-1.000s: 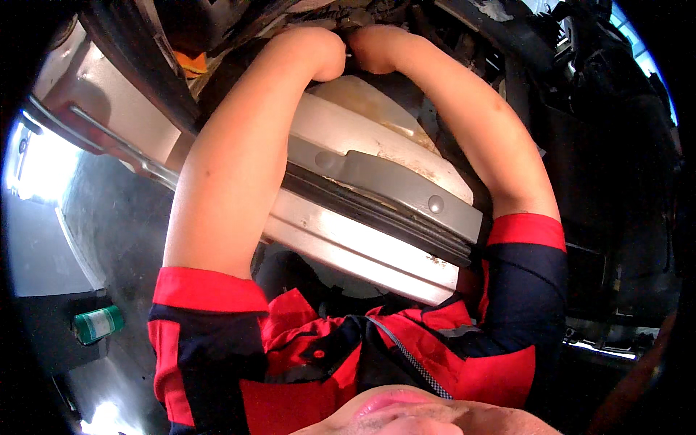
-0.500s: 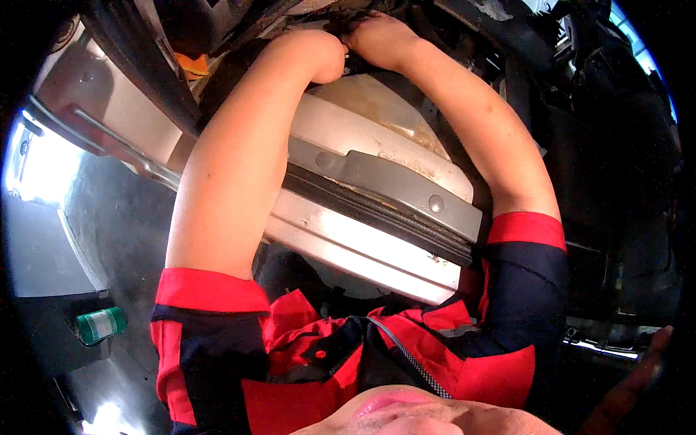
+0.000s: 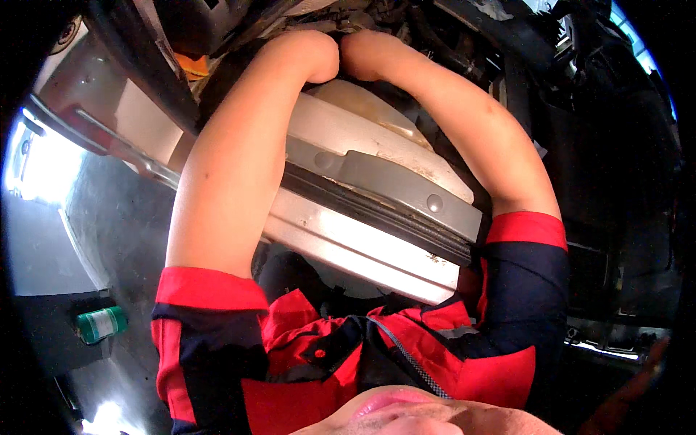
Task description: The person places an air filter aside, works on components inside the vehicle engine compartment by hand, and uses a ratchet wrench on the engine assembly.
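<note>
Both my arms reach far forward over a vehicle's door sill (image 3: pixel 348 254). My left hand (image 3: pixel 319 56) is bent inward at the wrist, and its fingers are hidden behind it. Close beside it, my right hand (image 3: pixel 368 55) curls in toward the left, its fingers also out of sight. The two hands nearly meet in front of dark parts and wiring (image 3: pixel 362 20). What they hold or touch cannot be seen. Just nearer than the hands lies a stained, pale brown panel (image 3: pixel 366 105).
Grey trim with round caps (image 3: pixel 399 185) runs along the sill beside a black rubber seal (image 3: pixel 377 214). An orange piece (image 3: pixel 191 67) shows at the far left. On the floor at left lies a green cylindrical container (image 3: pixel 101 325). A dim, finger-like shape (image 3: pixel 652 362) appears at lower right.
My right hand has turned and shifted slightly left and nearer, so its fingers are now hidden. The left hand has moved slightly left. Both forearms stay almost where they were.
</note>
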Demonstrator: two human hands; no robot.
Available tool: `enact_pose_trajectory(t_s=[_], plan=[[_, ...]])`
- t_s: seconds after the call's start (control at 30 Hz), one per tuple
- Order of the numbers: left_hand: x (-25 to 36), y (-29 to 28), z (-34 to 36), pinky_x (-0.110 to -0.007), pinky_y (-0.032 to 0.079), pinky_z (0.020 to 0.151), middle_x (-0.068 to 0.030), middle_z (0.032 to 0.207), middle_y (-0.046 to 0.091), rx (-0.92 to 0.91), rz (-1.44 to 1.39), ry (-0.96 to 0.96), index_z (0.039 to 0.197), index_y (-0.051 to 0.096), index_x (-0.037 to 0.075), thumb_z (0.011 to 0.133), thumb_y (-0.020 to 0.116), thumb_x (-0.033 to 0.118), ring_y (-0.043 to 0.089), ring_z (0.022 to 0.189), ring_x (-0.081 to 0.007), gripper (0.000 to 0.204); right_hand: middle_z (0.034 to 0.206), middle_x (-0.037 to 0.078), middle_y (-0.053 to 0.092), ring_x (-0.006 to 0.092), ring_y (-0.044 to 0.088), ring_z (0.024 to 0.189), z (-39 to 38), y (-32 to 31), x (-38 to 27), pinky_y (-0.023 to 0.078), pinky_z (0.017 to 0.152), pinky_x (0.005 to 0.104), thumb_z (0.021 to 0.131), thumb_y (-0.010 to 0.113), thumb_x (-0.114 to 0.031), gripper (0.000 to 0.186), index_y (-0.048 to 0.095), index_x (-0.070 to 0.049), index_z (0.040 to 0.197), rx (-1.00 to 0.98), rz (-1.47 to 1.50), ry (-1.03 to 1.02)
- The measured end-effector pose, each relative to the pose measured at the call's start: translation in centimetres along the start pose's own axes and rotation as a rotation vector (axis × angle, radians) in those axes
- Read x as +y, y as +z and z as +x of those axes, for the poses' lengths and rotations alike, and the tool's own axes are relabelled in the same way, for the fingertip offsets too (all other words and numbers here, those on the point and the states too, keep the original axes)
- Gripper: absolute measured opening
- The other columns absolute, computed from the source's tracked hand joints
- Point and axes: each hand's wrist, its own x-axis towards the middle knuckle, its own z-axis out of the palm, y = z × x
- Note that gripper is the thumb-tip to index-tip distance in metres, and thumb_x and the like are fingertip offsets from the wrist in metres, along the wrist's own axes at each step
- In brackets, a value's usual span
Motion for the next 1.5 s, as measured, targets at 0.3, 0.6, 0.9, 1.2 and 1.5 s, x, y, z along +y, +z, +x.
enact_pose_trajectory(t_s=[0.3, 0.6, 0.9, 1.2, 1.5], plan=[[-0.3, -1.0, -1.1, -0.043, 0.050, 0.087, -0.0237, 0.107, 0.064, 0.445, -0.295, 0.053, 0.115, 0.059, 0.001, 0.081, 0.060, 0.022, 0.062, 0.100, -0.0375, 0.040, 0.085, 0.018, 0.065, 0.0285, 0.061, 0.076, -1.9, -6.2, 4.6, 0.047, 0.069, 0.0405, 0.092, 0.057, -0.027, 0.032, 0.060, 0.002, 0.104, 0.438, 0.623, -0.522], [-0.9, -4.1, -8.5, -0.025, 0.044, 0.047, -0.0035, 0.070, 0.061, 0.066, -1.057, 0.440, 0.086, 0.063, 0.002, 0.081, 0.057, 0.014, 0.055, 0.054, -0.0105, 0.015, 0.085, 0.019, 0.069, 0.0251, 0.070, 0.079, -7.3, -10.8, 5.0, 0.057, 0.068, 0.0345, 0.095, 0.056, -0.030, 0.034, 0.064, 0.004, 0.098, -0.640, 1.346, -0.378], [-2.8, -4.2, -11.2, -0.019, 0.041, 0.055, -0.0013, 0.076, 0.060, 0.102, -1.036, 1.039, 0.082, 0.061, 0.001, 0.073, 0.069, 0.011, 0.054, 0.066, -0.0070, 0.016, 0.103, 0.006, 0.066, 0.0130, 0.060, 0.094, -7.1, -10.3, 1.1, 0.047, 0.084, 0.0256, 0.089, 0.065, -0.010, 0.025, 0.063, 0.002, 0.110, -0.706, 1.116, -0.777], [-6.1, -3.7, -11.3, -0.023, 0.036, 0.048, -0.0003, 0.063, 0.049, -0.189, -1.437, 1.421, 0.099, 0.056, 0.003, 0.074, 0.071, 0.018, 0.044, 0.050, -0.0089, 0.033, 0.103, 0.020, 0.066, 0.0295, 0.063, 0.096, -9.5, -11.8, -3.5, 0.048, 0.084, 0.0393, 0.085, 0.064, -0.031, 0.037, 0.065, -0.004, 0.109, -0.265, 0.550, -0.954], [-4.7, -5.5, -9.3, -0.028, 0.034, 0.056, -0.0019, 0.064, 0.038, -0.052, -1.584, 1.775, 0.114, 0.051, 0.003, 0.079, 0.058, 0.006, 0.036, 0.056, -0.0134, 0.036, 0.083, 0.018, 0.066, 0.0328, 0.061, 0.078, -8.4, -6.3, -7.9, 0.048, 0.071, 0.0420, 0.079, 0.061, -0.018, 0.025, 0.066, -0.002, 0.097, -0.047, 0.520, -0.909]])
